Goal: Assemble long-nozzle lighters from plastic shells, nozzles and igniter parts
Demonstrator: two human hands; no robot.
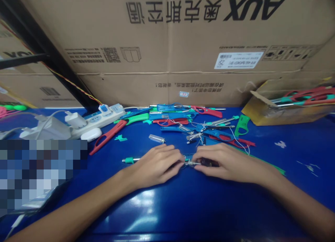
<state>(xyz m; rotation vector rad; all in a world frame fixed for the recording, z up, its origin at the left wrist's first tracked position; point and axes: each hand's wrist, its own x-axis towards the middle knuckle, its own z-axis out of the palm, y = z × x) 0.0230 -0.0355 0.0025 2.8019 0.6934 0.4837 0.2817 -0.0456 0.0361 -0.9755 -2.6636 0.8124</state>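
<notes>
My left hand (159, 165) is closed over a lighter with a metal tube and teal tip (128, 160), which sticks out on its left side. Facing it, my right hand (222, 163) pinches a small clear part (193, 163), with a dark piece under the palm. Fingertips of both hands nearly meet around a small teal and white bit. Just behind the hands lie a clear tube (157, 138) and a pile of blue and red lighter parts (217, 133) with thin white wires.
A power strip (98, 120) with chargers stands at the left, near a red handle (108, 136). An open carton (277, 115) of red parts is at the back right. A big cardboard box (167, 36) walls off the back. A pixelated area covers the left edge.
</notes>
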